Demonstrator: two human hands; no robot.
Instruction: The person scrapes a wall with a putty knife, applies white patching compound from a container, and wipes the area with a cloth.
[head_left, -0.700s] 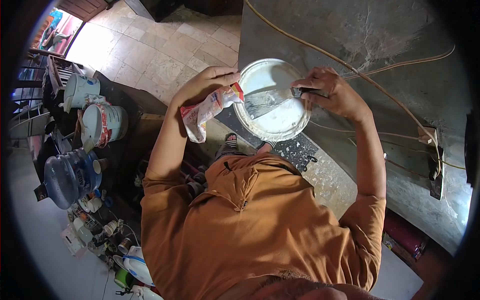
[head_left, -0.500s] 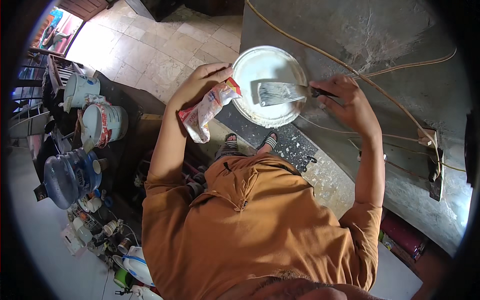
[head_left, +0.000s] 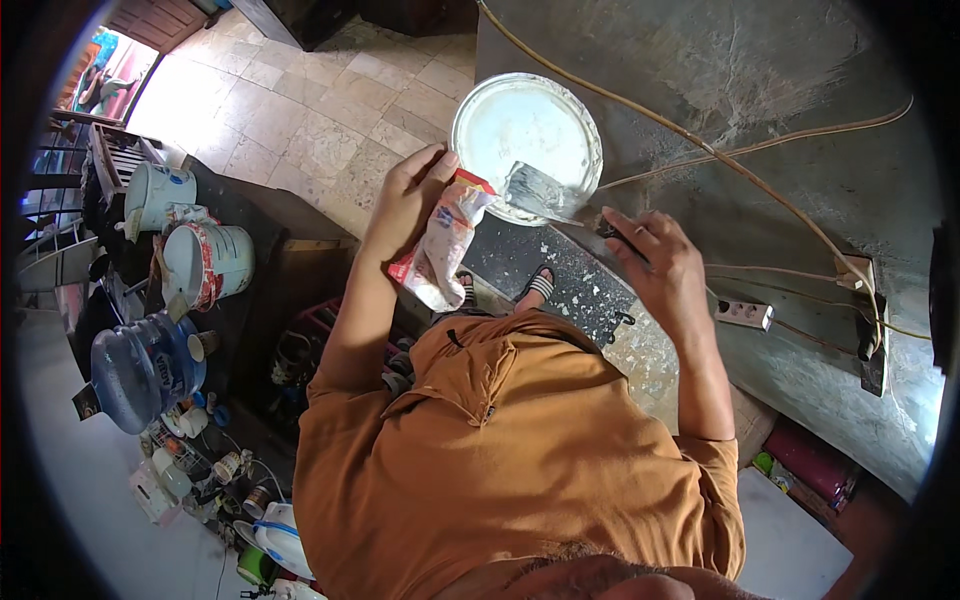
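My left hand grips a crumpled white and red plastic packet and the rim of a round white lid, which has white residue around its edge. My right hand holds the dark handle of a putty knife, its broad blade smeared with pale paste and lying over the lower part of the lid, close to the packet's end. My sandalled feet show below the lid.
A grey stained wall with cables and a power strip is on my right. At left, a dark counter holds white buckets and a blue water jug. A tiled floor stretches ahead.
The lid has moved up and away from me. The putty knife has swung across it, its blade now angled up-left, and my right hand has shifted left and toward me.
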